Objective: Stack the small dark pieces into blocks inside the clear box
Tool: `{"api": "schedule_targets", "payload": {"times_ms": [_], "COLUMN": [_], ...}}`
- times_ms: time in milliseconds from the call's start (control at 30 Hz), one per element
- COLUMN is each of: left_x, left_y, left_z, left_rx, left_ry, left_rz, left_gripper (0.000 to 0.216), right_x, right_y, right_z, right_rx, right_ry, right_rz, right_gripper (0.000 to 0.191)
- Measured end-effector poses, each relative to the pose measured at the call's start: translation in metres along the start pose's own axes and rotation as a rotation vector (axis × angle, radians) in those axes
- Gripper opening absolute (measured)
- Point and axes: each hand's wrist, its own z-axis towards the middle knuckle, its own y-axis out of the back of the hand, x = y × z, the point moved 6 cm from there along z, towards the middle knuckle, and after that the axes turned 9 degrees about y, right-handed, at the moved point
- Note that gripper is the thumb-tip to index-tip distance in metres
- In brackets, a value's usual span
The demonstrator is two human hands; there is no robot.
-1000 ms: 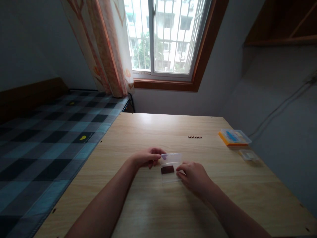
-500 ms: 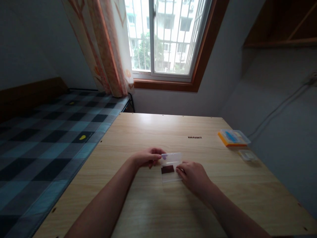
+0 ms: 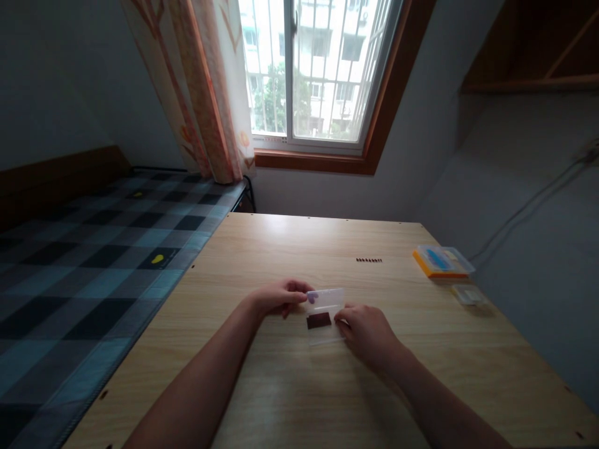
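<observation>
A small clear plastic box (image 3: pixel 322 340) lies open on the table, its transparent lid (image 3: pixel 330 299) raised on the far side. Inside the box's left part is a dark reddish-brown rectangular block (image 3: pixel 319 320). My left hand (image 3: pixel 284 297) pinches the lid's left edge between thumb and fingers. At the box's right side is my right hand (image 3: pixel 365 324), fingers drawn together, with the tips close to the right end of the dark block. Whatever those fingertips hold, if anything, is too small and hidden to make out.
Farther back on the wooden table (image 3: pixel 281 243) is a row of several tiny dark pieces (image 3: pixel 369 260). An orange-and-clear case (image 3: pixel 440 262) and a small clear box (image 3: pixel 467 295) sit near the right edge. A checked bed (image 3: pixel 140 249) adjoins the left side.
</observation>
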Motion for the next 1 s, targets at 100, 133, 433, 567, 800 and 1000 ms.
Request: {"api": "schedule_targets", "payload": {"times_ms": [100,133,433,567,800,1000], "left_x": [-0.002,-0.002,-0.008,-0.006,-0.005,-0.002], "left_y": [-0.001,-0.002,-0.007,-0.005,-0.004,-0.002], "left_z": [0.000,-0.001,-0.004,-0.003,-0.005,-0.003], "left_rx": [0.002,0.002,-0.020,-0.049,-0.076,-0.092], "left_ry": [-0.003,-0.004,-0.014,-0.012,-0.009,-0.010], "left_rz": [0.015,0.020,0.059,0.076,0.084,0.082], "left_gripper": [0.050,0.051,0.046,0.047,0.050,0.049], "right_x": [-0.001,-0.001,-0.003,-0.005,-0.001,-0.004], "right_y": [-0.001,-0.001,0.003,0.001,0.000,0.002], "right_z": [0.002,0.002,-0.002,-0.004,-0.004,-0.007], "right_rx": [-0.007,-0.019,-0.106,-0.079,-0.084,-0.074], "right_ry": [-0.018,-0.023,-0.007,-0.012,-0.009,-0.023], "right_rz": [-0.001,0.000,0.040,0.055,0.069,0.074], "right_gripper": [0.023,0.022,0.027,0.028,0.029,0.029]}}
